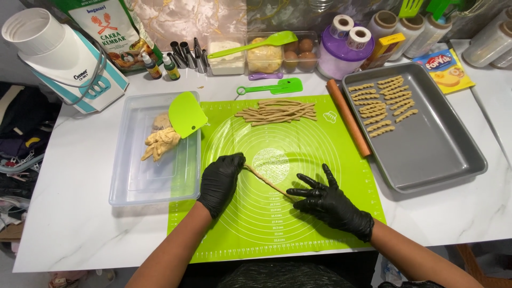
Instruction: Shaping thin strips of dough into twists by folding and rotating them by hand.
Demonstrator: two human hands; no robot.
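Note:
Both my hands wear black gloves over a green silicone mat (320, 160). My left hand (220, 181) pinches the upper left end of a thin dough rope (266, 182) lying diagonally on the mat. My right hand (328, 202) has its fingers spread, with the fingertips pressing on the rope's lower right end. A pile of several finished dough ropes (277, 112) lies at the mat's far edge.
A clear plastic tub (133, 181) at left holds a dough lump (160, 143) and a green scraper (186, 113). A grey baking tray (437, 154) at right carries several twisted pieces (384, 104). A wooden rolling pin (348, 117) lies between mat and tray. Spatulas, containers and a white appliance (64, 58) stand behind.

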